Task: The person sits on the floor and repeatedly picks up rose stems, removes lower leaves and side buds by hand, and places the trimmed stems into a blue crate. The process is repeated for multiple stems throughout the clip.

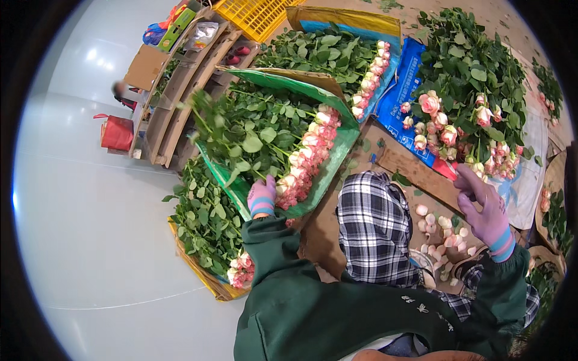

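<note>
My left hand (263, 195), in a pink knit glove with a blue-striped cuff, grips a rose stem at the lower edge of a green woven sack (332, 182). Pink-and-white roses (311, 144) lie lined up in that sack, their leafy stems pointing up and left. The leaves at the far left of the stems are blurred. My right hand (481, 203), in a matching glove, is raised with its fingers apart and holds nothing. Just above it lies a loose heap of pink-and-white roses (448, 135) on a blue printed sack (404, 97).
Roses also fill a blue-and-yellow sack (386, 29) at the top and a yellow-edged sack (203, 282) at lower left. Fallen petals (445, 234) lie beside a wooden board (420, 180). A wooden rack (180, 104), yellow crate (257, 16) and red bag (116, 132) stand farther off.
</note>
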`<state>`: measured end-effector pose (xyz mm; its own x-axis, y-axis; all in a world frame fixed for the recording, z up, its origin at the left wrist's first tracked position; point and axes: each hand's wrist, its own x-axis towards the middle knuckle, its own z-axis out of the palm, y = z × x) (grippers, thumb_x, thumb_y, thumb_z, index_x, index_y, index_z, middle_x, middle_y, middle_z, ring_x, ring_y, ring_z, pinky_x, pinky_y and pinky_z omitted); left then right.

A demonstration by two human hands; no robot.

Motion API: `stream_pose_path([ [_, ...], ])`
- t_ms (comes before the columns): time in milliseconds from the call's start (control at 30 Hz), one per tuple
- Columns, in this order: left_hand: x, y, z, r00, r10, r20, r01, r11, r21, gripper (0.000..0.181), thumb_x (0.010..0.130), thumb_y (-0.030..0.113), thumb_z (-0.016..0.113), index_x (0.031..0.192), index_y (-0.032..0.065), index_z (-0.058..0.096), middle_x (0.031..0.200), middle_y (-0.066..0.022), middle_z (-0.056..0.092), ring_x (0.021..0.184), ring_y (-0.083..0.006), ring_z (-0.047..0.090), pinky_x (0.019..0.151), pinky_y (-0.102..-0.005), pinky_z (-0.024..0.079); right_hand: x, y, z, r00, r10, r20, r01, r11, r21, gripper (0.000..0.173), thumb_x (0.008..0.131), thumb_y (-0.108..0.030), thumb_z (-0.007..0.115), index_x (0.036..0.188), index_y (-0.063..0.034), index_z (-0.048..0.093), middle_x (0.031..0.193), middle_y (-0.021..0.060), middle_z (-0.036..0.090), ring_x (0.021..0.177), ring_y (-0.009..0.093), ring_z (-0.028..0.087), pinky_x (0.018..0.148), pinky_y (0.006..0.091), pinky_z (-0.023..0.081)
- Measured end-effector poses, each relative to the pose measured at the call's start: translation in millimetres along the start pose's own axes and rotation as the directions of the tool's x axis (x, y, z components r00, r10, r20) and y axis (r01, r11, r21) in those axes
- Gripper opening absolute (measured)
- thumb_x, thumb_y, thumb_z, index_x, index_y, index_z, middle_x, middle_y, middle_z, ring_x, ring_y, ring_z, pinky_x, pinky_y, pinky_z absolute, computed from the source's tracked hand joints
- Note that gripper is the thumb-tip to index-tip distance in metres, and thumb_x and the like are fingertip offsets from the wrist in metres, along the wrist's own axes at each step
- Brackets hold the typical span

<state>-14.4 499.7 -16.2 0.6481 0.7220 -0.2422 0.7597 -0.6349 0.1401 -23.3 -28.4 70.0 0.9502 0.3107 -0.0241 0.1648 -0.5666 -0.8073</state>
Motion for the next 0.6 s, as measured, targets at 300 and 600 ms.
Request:
stream_pose_path([
  [300, -13, -21, 30, 0.996, -0.007, -0.087, 0.013, 0.997, 0.074, 0.049, 0.089, 0.045, 0.059, 0.115, 0.0038, 0.065, 0.117, -0.0202, 0.067, 0.108, -0.0377, 0.063, 0.093, -0.0449, 0.05, -33, 49, -6, 0.98, 0.197, -0.038, -0.196, 0.98, 0.024, 0.052, 0.092, -0.007, 0.058, 0.143, -0.0097, 0.046, 0.106, 0.0173, 0.068, 0.092, 0.026, 0.068, 0.083, 0.0361, 0.054],
  [600, -10, -27, 42, 0.942, 0.189, -0.277, -0.144, 0.974, 0.173, 0.052, 0.086, 0.043, 0.062, 0.12, 0.0029, 0.059, 0.114, -0.0244, 0.066, 0.102, -0.0433, 0.063, 0.087, -0.0504, 0.05, -53, 82, -41, 0.93, 0.324, -0.177, -0.337, 0.94, -0.048, 0.046, 0.094, -0.018, 0.057, 0.139, -0.0125, 0.049, 0.086, 0.0103, 0.067, 0.074, 0.023, 0.065, 0.07, 0.0361, 0.052],
])
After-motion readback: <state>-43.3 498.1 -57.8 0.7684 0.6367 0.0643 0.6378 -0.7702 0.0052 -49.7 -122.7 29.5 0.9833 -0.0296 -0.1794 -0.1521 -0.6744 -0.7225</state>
